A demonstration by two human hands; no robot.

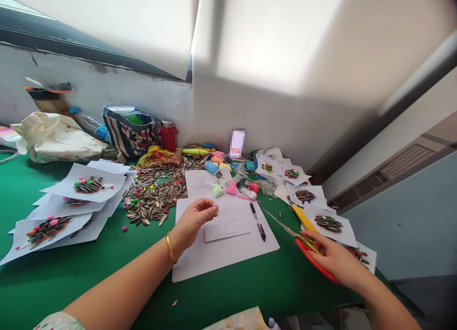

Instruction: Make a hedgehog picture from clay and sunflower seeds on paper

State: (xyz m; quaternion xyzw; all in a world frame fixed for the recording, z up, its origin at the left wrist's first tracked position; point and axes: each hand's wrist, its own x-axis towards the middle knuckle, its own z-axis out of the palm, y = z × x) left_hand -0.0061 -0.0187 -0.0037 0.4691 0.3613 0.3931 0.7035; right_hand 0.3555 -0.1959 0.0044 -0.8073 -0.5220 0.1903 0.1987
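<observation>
Head view: I see the left hand pinching a small pale lump above the drawing, likely fingertip-held for its smallness. The right hand curls at the scissors; I cannot tell whether it grips. Pen lies alongside, presumably for reach.

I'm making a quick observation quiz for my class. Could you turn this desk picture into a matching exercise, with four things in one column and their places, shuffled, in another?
Things
1. Black pen
2. Scissors
3. Red flask
4. Gold bracelet

Places
A. Beside the striped bag
B. On the wrist of the left hand
C. On the large white sheet
D. In the right hand

Right pairs
1-C
2-D
3-A
4-B
</observation>
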